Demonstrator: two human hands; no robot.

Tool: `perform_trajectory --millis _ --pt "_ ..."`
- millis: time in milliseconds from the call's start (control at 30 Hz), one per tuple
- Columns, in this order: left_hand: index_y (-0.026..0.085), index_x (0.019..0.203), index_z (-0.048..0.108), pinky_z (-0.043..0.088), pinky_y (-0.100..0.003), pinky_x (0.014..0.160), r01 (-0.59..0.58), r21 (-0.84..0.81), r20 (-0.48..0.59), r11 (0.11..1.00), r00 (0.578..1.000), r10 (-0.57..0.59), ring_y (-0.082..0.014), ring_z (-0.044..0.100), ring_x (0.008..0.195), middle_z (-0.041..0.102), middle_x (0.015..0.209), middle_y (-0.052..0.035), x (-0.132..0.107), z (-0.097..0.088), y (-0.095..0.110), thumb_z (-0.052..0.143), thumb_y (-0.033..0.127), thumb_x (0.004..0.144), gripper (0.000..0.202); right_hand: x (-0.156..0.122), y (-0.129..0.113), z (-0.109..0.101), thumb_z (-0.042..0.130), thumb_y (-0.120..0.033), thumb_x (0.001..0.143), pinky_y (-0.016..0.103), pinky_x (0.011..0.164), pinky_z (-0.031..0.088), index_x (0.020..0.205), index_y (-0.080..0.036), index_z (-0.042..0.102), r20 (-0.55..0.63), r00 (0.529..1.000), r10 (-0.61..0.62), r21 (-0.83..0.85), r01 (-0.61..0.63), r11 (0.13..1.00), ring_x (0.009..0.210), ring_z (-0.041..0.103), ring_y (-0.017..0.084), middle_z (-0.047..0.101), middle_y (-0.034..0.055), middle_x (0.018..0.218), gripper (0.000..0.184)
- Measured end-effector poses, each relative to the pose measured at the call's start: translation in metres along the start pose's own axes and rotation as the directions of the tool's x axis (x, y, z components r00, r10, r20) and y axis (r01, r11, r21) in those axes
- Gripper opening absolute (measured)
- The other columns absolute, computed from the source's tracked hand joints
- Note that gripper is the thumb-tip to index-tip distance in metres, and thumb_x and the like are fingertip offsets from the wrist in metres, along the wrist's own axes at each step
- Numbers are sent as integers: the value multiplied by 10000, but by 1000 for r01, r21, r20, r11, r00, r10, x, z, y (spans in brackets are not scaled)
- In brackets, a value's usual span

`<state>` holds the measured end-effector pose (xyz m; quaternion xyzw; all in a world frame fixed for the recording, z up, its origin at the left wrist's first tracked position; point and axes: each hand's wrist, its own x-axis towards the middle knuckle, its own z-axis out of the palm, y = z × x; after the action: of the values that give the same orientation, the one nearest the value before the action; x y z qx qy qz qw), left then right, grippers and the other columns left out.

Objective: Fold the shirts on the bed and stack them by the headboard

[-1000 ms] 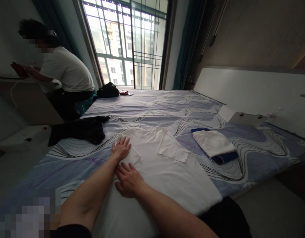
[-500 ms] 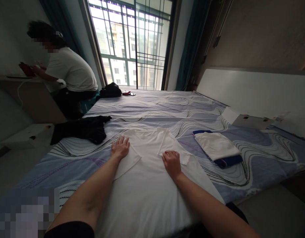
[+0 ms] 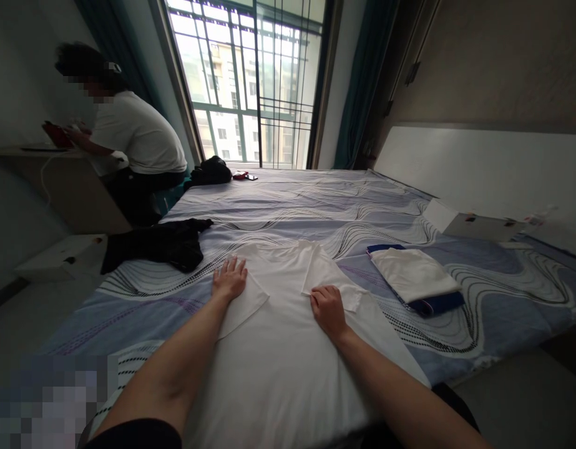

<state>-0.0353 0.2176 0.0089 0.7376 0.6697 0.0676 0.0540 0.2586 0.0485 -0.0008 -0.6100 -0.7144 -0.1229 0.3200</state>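
Observation:
A white T-shirt (image 3: 283,349) lies spread on the patterned bed sheet (image 3: 316,206), both sleeves folded in over its body. My left hand (image 3: 229,279) lies flat with fingers stretched out on the folded left sleeve near the shirt's left shoulder. My right hand (image 3: 328,308) rests palm down on the edge of the folded right sleeve, its fingers slightly curled against the cloth.
Folded white and navy clothes (image 3: 416,277) lie stacked to the right of the shirt. A black garment (image 3: 161,243) is crumpled at the bed's left edge. A white box (image 3: 470,221) sits by the headboard. Another person (image 3: 128,143) in a white shirt bends over a desk at the far left.
My right hand has moved from beside the left hand across the shirt to the right sleeve. The left hand has stayed on the left sleeve.

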Motion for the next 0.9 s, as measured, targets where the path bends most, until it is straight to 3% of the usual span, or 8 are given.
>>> perform_trajectory --millis 133,233,333,433,500,667,767,900 --pt "331 1558 327 145 -591 1214 -2 -1 -7 1000 1000 2 -282 163 1542 196 1684 -9 0 0 0 180 478 985 610 -5 1 -8 581 -164 937 401 1064 368 902 -218 723 6 1000 -22 37 22 999 1019 604 216 740 56 1056 156" --pt "325 1559 329 153 -589 1213 -3 1 -6 1000 1000 3 -285 166 1542 198 1683 -13 -1 -1 0 172 476 985 614 -12 11 -22 570 -192 924 437 1170 277 1088 -230 724 48 998 -41 55 39 998 1202 561 229 702 57 1232 228" --pt "324 1562 323 152 -587 1213 0 6 -2 1000 1000 0 -285 163 1543 194 1684 -12 -1 -2 1 168 474 984 617 -9 37 -37 550 -229 895 469 1201 235 1271 -215 673 116 986 118 -37 -115 993 1337 486 266 614 87 1392 396" --pt "325 1564 319 149 -591 1211 5 15 -3 1000 1000 -5 -290 166 1542 193 1685 -15 -2 -2 2 171 467 985 613 17 73 -45 475 -256 914 399 1102 392 1304 -168 667 227 875 426 -155 -400 903 1257 578 272 633 127 1366 444" --pt "327 1560 327 153 -594 1207 6 25 -14 1000 1000 -6 -294 173 1539 203 1682 -18 -2 -2 3 179 457 987 606 43 90 -41 442 -273 935 348 1015 462 1331 -134 649 310 802 510 -184 -476 860 1184 634 263 673 143 1305 468" --pt "348 1553 338 173 -586 1204 10 48 -43 999 999 -8 -285 185 1538 218 1679 -14 -1 3 1 197 442 987 591 94 78 2 511 -363 949 398 1182 285 1485 -150 483 407 862 302 -114 -280 953 1461 355 257 452 124 1553 577" --pt "354 1557 327 164 -612 1199 3 53 -34 999 999 -2 -302 178 1539 212 1680 -9 1 4 -2 206 461 982 597 109 54 42 447 -481 981 555 1219 118 1554 -193 365 536 837 112 -52 -99 994 1530 170 289 286 88 1644 647" --pt "378 1558 316 148 -663 1181 4 45 11 999 1000 -5 -357 137 1540 203 1681 10 14 1 -1 238 528 969 613 138 48 83 336 -553 999 631 1194 19 1599 -212 240 582 787 204 -99 -180 979 1544 78 290 194 82 1672 696"
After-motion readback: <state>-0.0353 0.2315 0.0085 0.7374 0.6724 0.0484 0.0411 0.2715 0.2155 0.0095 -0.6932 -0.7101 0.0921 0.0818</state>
